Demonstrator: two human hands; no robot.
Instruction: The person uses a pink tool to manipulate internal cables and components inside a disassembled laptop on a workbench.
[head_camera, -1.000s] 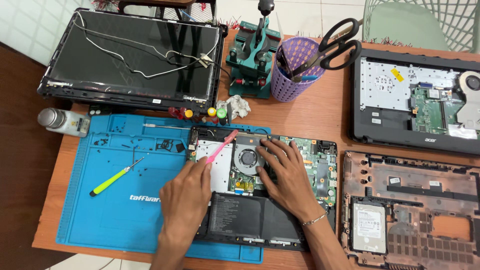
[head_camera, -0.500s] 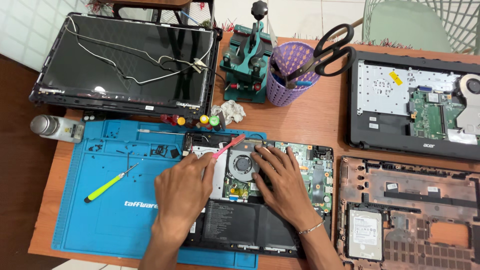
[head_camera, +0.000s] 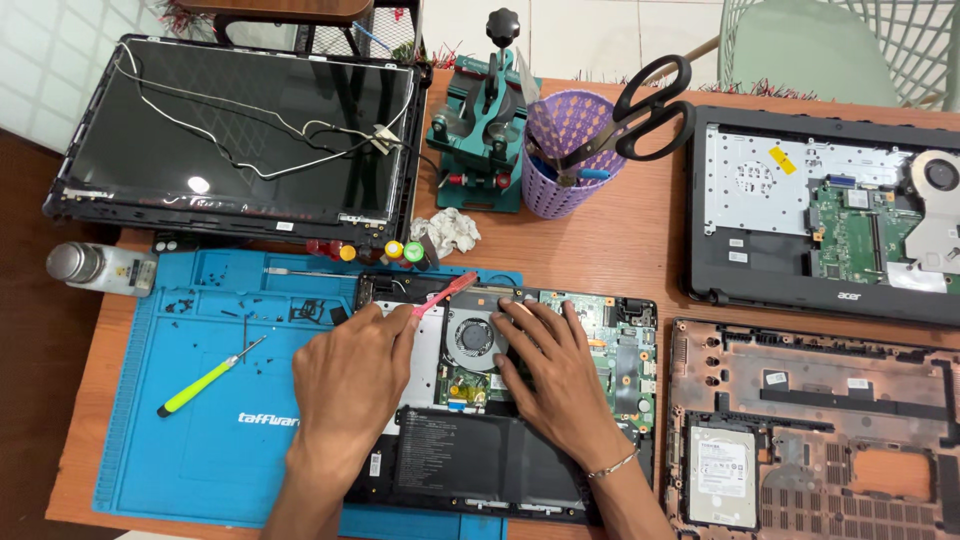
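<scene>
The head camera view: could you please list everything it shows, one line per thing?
Opened laptop base: one, green board and black battery, front centre, under both hands.
Cooling fan: one, black, between the hands.
Pink tool: one, pink, in the left hand.
Work mat: one, blue, front left.
Screwdriver: one, yellow-green handle, on the mat.
Screen panel: one, black, back left.
Bottle: one, silver cap, left edge.
Vise stand: one, green, back centre.
Cup: one, purple, holding scissors.
Second laptop base: one, black, right.
Bottom cover: one, copper-brown, front right.
Left hand: on the base.
Right hand: flat on the board.
</scene>
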